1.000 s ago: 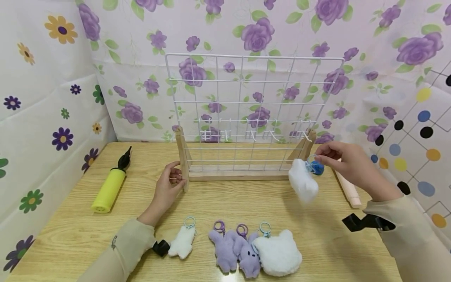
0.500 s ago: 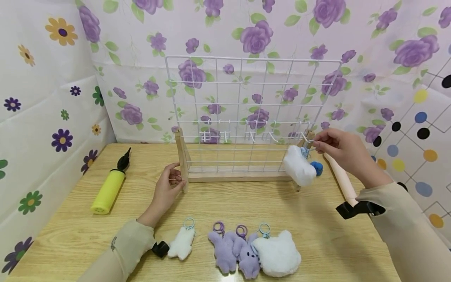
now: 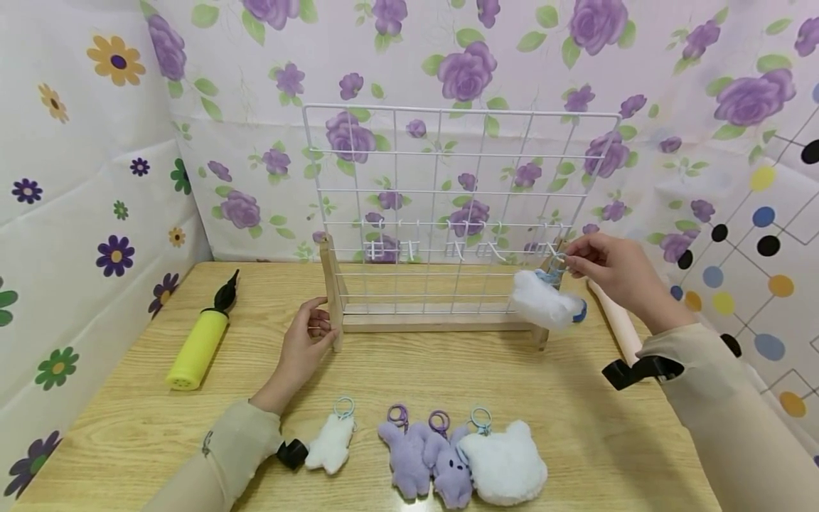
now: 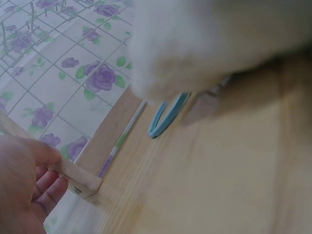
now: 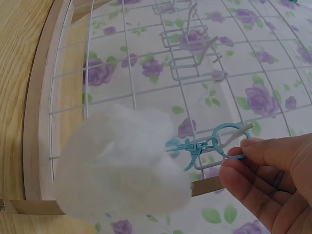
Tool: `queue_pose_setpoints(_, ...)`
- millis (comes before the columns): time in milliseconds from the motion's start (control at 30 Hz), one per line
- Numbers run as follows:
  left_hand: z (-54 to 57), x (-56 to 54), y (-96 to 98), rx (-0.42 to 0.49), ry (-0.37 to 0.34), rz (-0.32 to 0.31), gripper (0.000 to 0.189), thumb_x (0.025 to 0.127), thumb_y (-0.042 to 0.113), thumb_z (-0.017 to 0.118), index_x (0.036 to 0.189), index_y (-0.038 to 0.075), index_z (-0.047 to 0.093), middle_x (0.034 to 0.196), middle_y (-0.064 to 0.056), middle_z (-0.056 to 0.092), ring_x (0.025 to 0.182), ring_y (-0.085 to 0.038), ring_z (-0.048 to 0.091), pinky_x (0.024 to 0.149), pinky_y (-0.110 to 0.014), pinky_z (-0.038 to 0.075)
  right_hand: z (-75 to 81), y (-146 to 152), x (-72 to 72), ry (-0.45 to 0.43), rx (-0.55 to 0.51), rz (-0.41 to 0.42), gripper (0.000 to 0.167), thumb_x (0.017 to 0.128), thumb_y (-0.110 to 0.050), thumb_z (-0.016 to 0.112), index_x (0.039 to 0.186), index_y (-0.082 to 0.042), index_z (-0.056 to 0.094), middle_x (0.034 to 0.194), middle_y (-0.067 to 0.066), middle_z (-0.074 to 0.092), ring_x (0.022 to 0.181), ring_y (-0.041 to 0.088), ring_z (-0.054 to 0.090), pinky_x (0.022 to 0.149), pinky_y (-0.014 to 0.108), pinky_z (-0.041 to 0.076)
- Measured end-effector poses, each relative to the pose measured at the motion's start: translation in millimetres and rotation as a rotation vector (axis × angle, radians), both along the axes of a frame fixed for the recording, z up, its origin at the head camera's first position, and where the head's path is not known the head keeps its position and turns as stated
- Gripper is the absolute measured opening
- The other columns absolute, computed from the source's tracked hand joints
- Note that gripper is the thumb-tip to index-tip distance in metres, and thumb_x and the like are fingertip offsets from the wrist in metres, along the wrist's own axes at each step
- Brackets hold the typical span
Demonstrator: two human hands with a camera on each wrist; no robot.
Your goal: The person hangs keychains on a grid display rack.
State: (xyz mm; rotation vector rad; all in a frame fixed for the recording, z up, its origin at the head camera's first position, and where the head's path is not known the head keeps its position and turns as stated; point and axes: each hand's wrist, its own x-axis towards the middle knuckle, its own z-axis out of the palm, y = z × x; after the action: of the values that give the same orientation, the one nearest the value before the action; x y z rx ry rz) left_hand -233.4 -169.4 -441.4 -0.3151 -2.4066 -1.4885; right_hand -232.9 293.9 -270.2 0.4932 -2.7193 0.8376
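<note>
My right hand (image 3: 608, 267) pinches a light blue key ring (image 5: 214, 141) between thumb and fingers. From it, by a blue clasp (image 5: 195, 147), hangs a fluffy white keychain (image 3: 540, 299) with a small blue ball behind it. The ring is at the rightmost white hook (image 5: 239, 134) of a wire grid rack (image 3: 441, 192); in the right wrist view the hook's tip shows through the ring. On the other side, my left hand (image 3: 303, 348) grips the rack's left wooden leg (image 3: 333, 291), thumb in front. Several other hooks along the grid hold nothing.
Along the front lie a small white plush keychain (image 3: 331, 442), two purple plush keychains (image 3: 409, 459) and a larger white one (image 3: 505, 462). A yellow hand pump (image 3: 200, 348) lies at left. A pale pink tube (image 3: 617, 320) lies beyond my right wrist.
My right hand has risen and moved left, carrying the white keychain from beside the rack's right leg up to the rightmost hook. The left hand has stayed on the leg.
</note>
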Motion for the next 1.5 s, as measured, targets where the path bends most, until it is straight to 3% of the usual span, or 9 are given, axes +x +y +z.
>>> queue_pose_setpoints(667,0.3,0.1,0.9,0.000,0.017,-0.007,0.061,0.083,-0.009,0.067,0.137,0.001,0.041,0.107,-0.019,0.056,0.091,-0.024,0.056,0.075,-0.014,0.049,-5.6,0,-1.1,0.004,-0.055,-0.041,0.022,0.096,-0.020,0.058,0.110,-0.004,0.065,0.098,0.015,0.068,0.070,-0.008,0.058,0.061,0.013,0.050)
queue_pose_setpoints(1033,-2.0,-1.8,-1.0,-0.008,0.004,-0.002,0.061,0.083,-0.008,0.067,0.138,0.003,0.040,0.108,-0.019,0.056,0.093,-0.028,0.056,0.075,-0.014,0.049,1.5,0,18.5,0.073,-0.084,-0.114,0.022,0.093,-0.027,0.063,0.108,-0.012,0.067,0.087,-0.019,0.066,0.067,-0.006,0.060,0.060,0.013,0.049)
queue_pose_setpoints(1233,-2.6,-2.7,-1.2,-0.006,0.006,-0.003,0.058,0.085,-0.007,0.066,0.137,0.003,0.041,0.108,-0.019,0.056,0.094,-0.027,0.056,0.076,-0.016,0.050,5.8,-4,30.5,0.106,-0.098,-0.074,0.018,0.093,-0.022,0.064,0.106,-0.011,0.068,0.085,-0.032,0.061,0.067,-0.006,0.061,0.061,0.010,0.048)
queue_pose_setpoints(1300,-2.4,-2.4,-1.2,-0.003,0.007,-0.005,0.058,0.085,-0.007,0.066,0.137,0.003,0.041,0.108,-0.019,0.056,0.093,-0.027,0.056,0.076,-0.015,0.050,4.9,-5,35.0,0.132,-0.084,-0.045,0.017,0.093,-0.020,0.064,0.106,-0.010,0.069,0.087,-0.026,0.064,0.068,-0.006,0.060,0.061,0.009,0.048)
queue_pose_setpoints(1500,-3.1,-2.6,-1.5,-0.003,0.002,-0.003,0.060,0.084,-0.008,0.067,0.137,0.003,0.041,0.108,-0.019,0.056,0.093,-0.027,0.056,0.076,-0.017,0.050,-2.7,-12,50.7,0.222,-0.026,0.034,0.012,0.092,-0.014,0.065,0.103,-0.011,0.070,0.091,-0.024,0.063,0.075,-0.011,0.056,0.066,0.005,0.047)
